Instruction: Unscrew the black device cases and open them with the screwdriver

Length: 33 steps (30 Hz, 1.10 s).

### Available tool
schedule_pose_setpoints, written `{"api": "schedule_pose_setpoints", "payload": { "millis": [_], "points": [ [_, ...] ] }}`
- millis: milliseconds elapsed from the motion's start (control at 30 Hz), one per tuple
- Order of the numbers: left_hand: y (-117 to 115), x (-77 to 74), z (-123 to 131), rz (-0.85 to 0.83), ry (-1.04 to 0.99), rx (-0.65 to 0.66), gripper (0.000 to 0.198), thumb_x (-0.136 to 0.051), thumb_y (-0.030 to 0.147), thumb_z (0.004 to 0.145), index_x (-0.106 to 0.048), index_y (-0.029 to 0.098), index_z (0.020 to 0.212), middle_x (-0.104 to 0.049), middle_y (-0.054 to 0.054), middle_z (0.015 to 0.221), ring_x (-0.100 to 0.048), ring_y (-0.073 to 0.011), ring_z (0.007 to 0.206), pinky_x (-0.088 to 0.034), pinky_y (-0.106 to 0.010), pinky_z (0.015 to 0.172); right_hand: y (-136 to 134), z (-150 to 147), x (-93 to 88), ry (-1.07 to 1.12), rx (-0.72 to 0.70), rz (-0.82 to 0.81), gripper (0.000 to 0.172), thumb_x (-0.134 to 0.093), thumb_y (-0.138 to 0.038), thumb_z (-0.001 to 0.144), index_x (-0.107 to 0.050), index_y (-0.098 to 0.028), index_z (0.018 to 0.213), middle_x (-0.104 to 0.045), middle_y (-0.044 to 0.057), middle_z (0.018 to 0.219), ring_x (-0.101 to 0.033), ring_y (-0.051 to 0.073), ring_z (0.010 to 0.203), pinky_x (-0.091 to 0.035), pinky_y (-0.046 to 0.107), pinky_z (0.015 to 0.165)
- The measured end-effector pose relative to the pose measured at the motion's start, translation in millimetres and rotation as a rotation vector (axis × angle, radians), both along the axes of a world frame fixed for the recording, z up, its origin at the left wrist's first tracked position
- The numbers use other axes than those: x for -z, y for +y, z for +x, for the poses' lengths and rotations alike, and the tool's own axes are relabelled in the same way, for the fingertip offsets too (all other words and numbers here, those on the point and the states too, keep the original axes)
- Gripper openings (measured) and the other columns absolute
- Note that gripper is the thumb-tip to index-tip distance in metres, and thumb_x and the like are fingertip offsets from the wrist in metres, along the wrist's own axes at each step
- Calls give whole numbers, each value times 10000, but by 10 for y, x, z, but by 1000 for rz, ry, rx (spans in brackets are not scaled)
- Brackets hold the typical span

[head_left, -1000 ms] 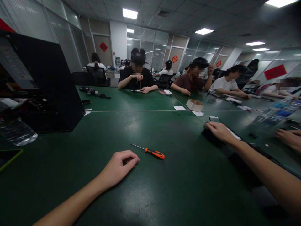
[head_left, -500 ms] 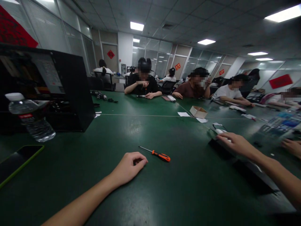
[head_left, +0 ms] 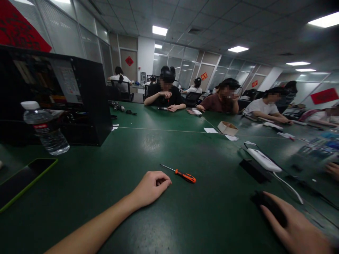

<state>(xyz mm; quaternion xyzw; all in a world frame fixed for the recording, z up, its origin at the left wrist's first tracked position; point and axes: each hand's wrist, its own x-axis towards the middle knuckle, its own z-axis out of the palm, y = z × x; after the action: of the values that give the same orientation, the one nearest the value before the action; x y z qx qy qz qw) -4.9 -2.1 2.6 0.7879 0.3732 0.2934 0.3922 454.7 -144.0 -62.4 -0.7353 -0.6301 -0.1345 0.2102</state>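
- Right of the screwdriver (head_left: 185, 176) and nearer to us, our right hand (head_left: 295, 222) has a blurred black object (head_left: 274, 208) pinched in its grip, between thumb and fingers.
- Getting hold of it looks done to us; it is not yet released, and the screwdriver lies unheld.
- Its long axis seems to slant, far end pointing left and away, though the blur leaves us unsure.
- Left of the screwdriver's handle, its shaft points left and slightly away.
- Just left of the screwdriver, nearer us, our left hand (head_left: 152, 188) curls loosely on the counter (head_left: 212, 211); we cannot tell whether its fingertips meet.
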Motion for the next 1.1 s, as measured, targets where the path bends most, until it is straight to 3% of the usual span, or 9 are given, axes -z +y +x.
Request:
{"api": "schedule_pose_setpoints", "payload": {
  "millis": [167, 367, 467, 533, 600, 700, 767, 900, 1100],
  "points": [
    [-15, -26, -16, -6, -17, 52, 210, -625, 283, 914, -745, 170, 1045, -746, -55, 985, -664, -194, 855, -490, -293, 769, 133, -1202, -265, -125, -375, 59, 449, -555, -413, 945, -527, -288, 1375, -684, 94, 1304, -707, 264, 1115, -597, 411, 899],
    [-37, -9, -78, 47, 0, 254, 867, -923, 416, 635, -560, 229, 1400, -601, -108, 1414, -563, -319, 1278, -429, -444, 1111, 550, -2268, -636, -47, -834, -194, 512, -575, -285, 936, -486, -231, 1437, -604, 135, 1407, -630, 268, 1215, -550, 442, 1000],
    [-32, 9, -86, 40, -46, 249, 855, -912, 342, 649, -545, 221, 1412, -606, -107, 1419, -568, -315, 1293, -414, -441, 1142, 832, -2570, -793, 5, -1050, -261, 625, -610, -333, 918, -419, -144, 1482, -538, 180, 1469, -518, 294, 1349, -451, 485, 1132],
    [-26, 6, -85, 6, -110, 183, 766, -859, 283, 716, -543, 217, 1410, -623, -98, 1408, -582, -293, 1288, -422, -420, 1139, 1013, -2620, -858, 48, -1153, -269, 642, -628, -372, 918, -418, -130, 1475, -541, 182, 1463, -496, 283, 1371, -429, 473, 1151],
    [-22, -9, -85, -24, -148, 114, 685, -803, 259, 778, -547, 212, 1412, -642, -90, 1389, -601, -275, 1267, -439, -402, 1121, 1177, -2541, -867, 106, -1180, -212, 519, -597, -363, 952, -481, -165, 1417, -591, 158, 1401, -546, 256, 1308, -470, 444, 1101],
    [-19, -44, -82, -51, -77, 117, 503, -773, 285, 814, -659, 211, 1298, -717, -62, 1263, -662, -259, 1153, -489, -371, 1034, 1378, -2272, -763, 191, -1080, -71, 297, -520, -295, 997, -585, -187, 1265, -655, 138, 1247, -620, 226, 1143, -528, 403, 978],
    [-19, -69, -75, -46, -17, 142, 379, -768, 295, 820, -728, 222, 1190, -748, -38, 1182, -683, -244, 1088, -500, -347, 986, 1473, -2099, -655, 213, -989, -103, 251, -530, -306, 994, -618, -183, 1195, -671, 127, 1156, -641, 217, 1051, -544, 383, 916],
    [-14, -109, -59, -22, 13, 136, 369, -786, 291, 794, -748, 231, 1155, -750, -28, 1178, -682, -238, 1087, -487, -326, 977, 1567, -1985, -509, 152, -871, -292, 273, -590, -378, 967, -655, -188, 1151, -688, 90, 1036, -653, 217, 941, -544, 369, 834],
    [-8, -130, -45, -20, 64, 100, 391, -795, 293, 760, -747, 238, 1143, -753, -34, 1161, -683, -259, 1078, -473, -360, 986, 1602, -2064, -610, 380, -811, -242, 226, -642, -376, 939, -685, -201, 1077, -702, 48, 963, -662, 172, 860, -528, 317, 795]
  ]
}}
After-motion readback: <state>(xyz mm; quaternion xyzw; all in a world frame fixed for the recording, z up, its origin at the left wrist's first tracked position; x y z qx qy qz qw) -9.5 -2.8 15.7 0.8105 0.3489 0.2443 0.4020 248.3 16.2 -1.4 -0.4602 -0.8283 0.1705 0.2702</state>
